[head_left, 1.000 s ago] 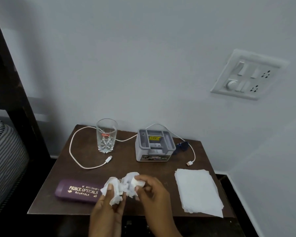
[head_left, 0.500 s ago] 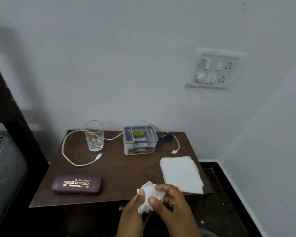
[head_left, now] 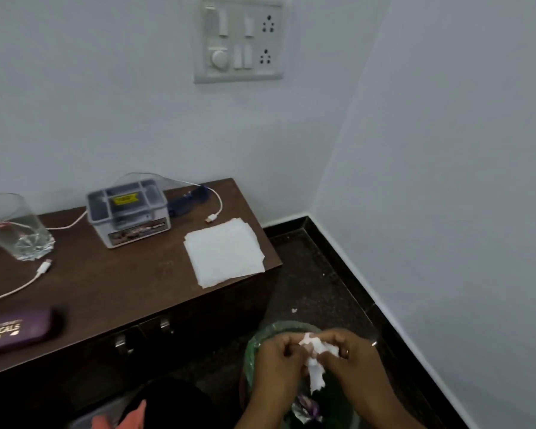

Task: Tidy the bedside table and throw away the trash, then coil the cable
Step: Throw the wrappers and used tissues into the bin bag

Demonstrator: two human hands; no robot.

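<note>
White crumpled tissue (head_left: 315, 360) pinched by both hands' fingers (head_left: 294, 351) above bin (head_left: 250, 351)

Item count, head view:

- Hands: two, left hand (head_left: 279, 360) and right hand (head_left: 353, 357).
- Crumpled tissue (head_left: 314, 360): one.
- Bin (head_left: 251, 351) with green liner: one.
- Surface (head_left: 121, 283): one.
- Drinking glass (head_left: 16, 227): one.
- Grey organizer box (head_left: 129, 212): one.
- White cable (head_left: 22, 284): one, two connector ends visible.
- Spectacle case (head_left: 13, 332): one.
- Flat tissue stack (head_left: 225, 252): one.
- Wall switch panel (head_left: 240, 38): one.
</note>
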